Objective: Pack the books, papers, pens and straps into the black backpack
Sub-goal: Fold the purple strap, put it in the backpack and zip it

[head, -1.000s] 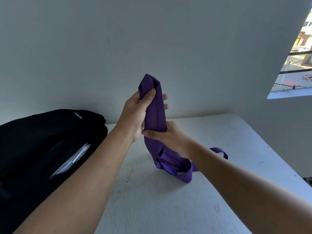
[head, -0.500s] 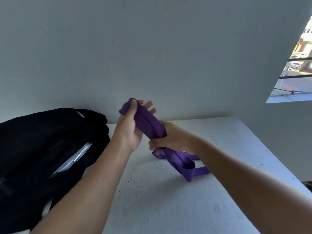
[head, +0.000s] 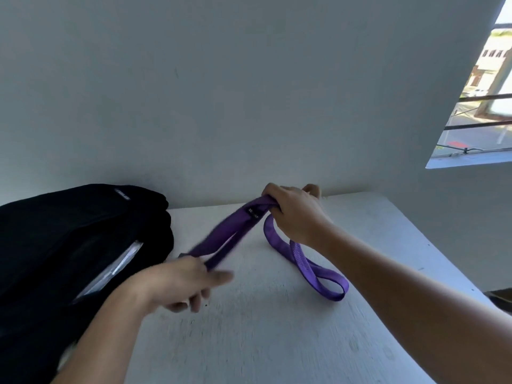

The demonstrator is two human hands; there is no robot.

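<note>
My right hand is gripping the purple strap, fingers curled over a bunched fold of it, knuckles up, held above the back of the counter near the wall. A small dark label is showing on the strap just left of that grip.

My left hand is blurring, low and close to me. It is pinching the other end of the doubled strap between thumb and fingers; the remaining fingers are hanging loosely curled below. Exact finger placement is hard to read through the blur.

Between my two hands the strap is running as two flat layers, stretched in a slanting line, higher at the right hand and lower at the left, clear of the counter along that span.

From under the right hand a loose tail of the strap is dropping down and trailing toward me, ending in a loop that is lying on the counter to the right of centre, beneath my right forearm.

The backpack is lying on its side at the left of the counter, its top close to the wall. Its opening is facing me, and a pale flat sheet, papers or a sleeve, is showing inside the gap. My left hand is just beside the backpack's near edge; I cannot tell whether the wrist is touching it.

A window with bars is sitting high on the right.
</note>
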